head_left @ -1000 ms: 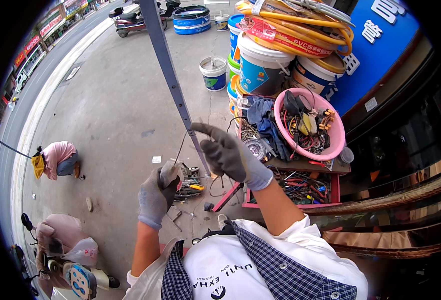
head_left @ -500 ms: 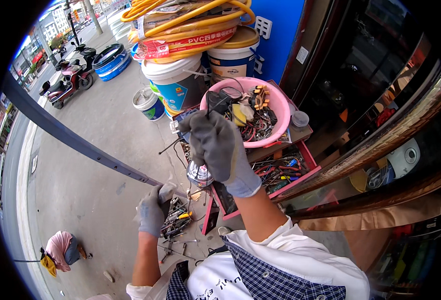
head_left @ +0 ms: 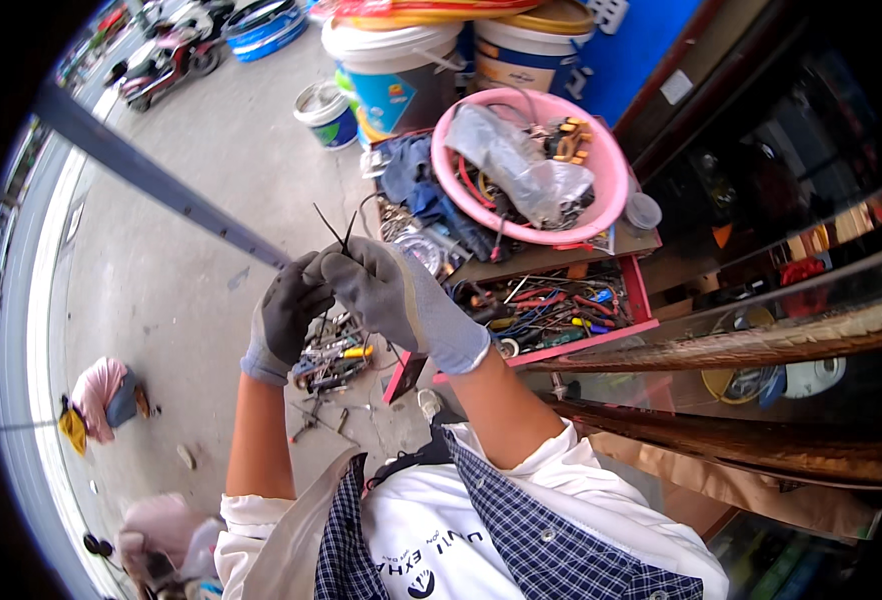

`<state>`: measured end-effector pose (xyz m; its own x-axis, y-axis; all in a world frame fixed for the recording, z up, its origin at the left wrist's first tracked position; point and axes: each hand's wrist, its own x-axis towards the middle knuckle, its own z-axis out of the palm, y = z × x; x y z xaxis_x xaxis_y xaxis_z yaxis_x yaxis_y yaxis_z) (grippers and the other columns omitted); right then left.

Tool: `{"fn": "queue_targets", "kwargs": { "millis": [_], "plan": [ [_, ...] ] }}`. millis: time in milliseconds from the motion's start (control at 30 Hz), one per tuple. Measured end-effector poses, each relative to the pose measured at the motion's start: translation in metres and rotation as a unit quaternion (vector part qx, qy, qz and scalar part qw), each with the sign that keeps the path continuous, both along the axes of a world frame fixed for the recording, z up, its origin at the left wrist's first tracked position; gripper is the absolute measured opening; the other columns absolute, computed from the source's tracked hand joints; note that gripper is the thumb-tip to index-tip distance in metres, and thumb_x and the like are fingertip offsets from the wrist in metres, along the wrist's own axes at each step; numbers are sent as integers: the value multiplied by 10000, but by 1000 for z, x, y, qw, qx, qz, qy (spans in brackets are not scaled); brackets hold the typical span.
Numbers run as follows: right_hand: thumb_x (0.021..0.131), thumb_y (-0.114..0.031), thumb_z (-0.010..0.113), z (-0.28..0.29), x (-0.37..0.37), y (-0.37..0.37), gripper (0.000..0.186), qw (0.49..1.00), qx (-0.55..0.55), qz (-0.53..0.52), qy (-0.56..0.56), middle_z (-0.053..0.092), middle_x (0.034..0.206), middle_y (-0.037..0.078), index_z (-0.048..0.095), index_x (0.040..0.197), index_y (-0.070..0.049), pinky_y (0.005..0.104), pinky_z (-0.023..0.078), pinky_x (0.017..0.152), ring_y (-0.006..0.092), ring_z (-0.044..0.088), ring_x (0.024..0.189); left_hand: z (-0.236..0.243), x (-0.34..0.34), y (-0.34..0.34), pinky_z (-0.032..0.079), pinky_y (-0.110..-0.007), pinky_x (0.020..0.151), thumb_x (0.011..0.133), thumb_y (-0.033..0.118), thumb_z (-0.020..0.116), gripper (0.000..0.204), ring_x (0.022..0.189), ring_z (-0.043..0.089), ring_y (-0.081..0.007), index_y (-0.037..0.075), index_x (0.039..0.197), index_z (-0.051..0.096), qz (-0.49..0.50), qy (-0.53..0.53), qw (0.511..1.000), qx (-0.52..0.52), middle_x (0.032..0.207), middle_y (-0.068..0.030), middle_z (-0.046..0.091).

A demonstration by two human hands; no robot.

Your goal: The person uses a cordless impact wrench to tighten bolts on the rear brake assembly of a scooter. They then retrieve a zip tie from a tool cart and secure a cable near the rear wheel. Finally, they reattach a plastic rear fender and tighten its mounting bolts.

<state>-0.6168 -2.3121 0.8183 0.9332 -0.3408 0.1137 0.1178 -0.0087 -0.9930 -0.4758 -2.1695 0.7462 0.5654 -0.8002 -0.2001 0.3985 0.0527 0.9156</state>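
Note:
In grey work gloves, my two hands meet in the middle of the view. My right hand is closed in a pinch on a thin black cable, whose stiff ends poke up above the fingertips. Pressed against it, my left hand has curled fingers; what they hold is hidden. Beyond them to the right, a pink basin holds tangled wires, small yellow-and-black parts and a clear plastic bag. Beneath the basin, an open drawer is full of pliers, screwdrivers and other hand tools.
Loose tools lie on the pavement below my hands. A metal bar slants across the left. Paint buckets stand behind dark blue cloth. A crouching person in pink is at far left; glass doors stand at right.
My right hand has come down and left, away from the basin, and my left hand has risen to meet it. A clear plastic bag now shows in the basin. The view has shifted.

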Motion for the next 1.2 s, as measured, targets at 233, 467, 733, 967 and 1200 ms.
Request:
{"fn": "queue_targets", "kwargs": {
  "millis": [233,467,733,967,1200],
  "plan": [
    [981,-348,503,-82,52,152,406,982,-113,115,102,641,819,95,576,1169,5,316,493,704,133,591,755,3,-99,177,496,-264,646,1001,231,469,361,677,597,-127,-9,1267,519,45,18,984,169,806,-76,645],
    [965,-227,504,-139,17,380,450,978,-189,82,14,632,1046,276,400,1363,-46,455,499,750,441,627,918,-28,-216,322,513,-259,636,1008,295,471,343,652,619,-132,19,1190,561,459,195,866,36,778,-35,632],
    [866,-160,546,-223,-41,605,241,897,-309,303,90,649,910,232,575,1011,30,394,515,769,346,665,867,-81,-315,500,368,-202,502,1014,347,454,410,535,446,-62,2,1208,560,675,-19,708,205,756,-22,580],
    [872,-111,510,-140,-37,610,240,905,-305,296,16,651,892,207,553,1079,2,420,515,681,359,665,801,-102,-314,529,469,-286,616,962,281,486,336,767,573,-142,75,1212,574,540,56,837,64,981,-88,615],
    [866,-127,513,-111,12,565,255,927,-302,215,59,652,863,225,567,1049,42,430,513,669,375,655,770,-45,-257,460,589,-293,711,900,129,547,301,891,642,-210,-59,1135,553,529,-62,829,170,970,-90,577]
  ]
}}
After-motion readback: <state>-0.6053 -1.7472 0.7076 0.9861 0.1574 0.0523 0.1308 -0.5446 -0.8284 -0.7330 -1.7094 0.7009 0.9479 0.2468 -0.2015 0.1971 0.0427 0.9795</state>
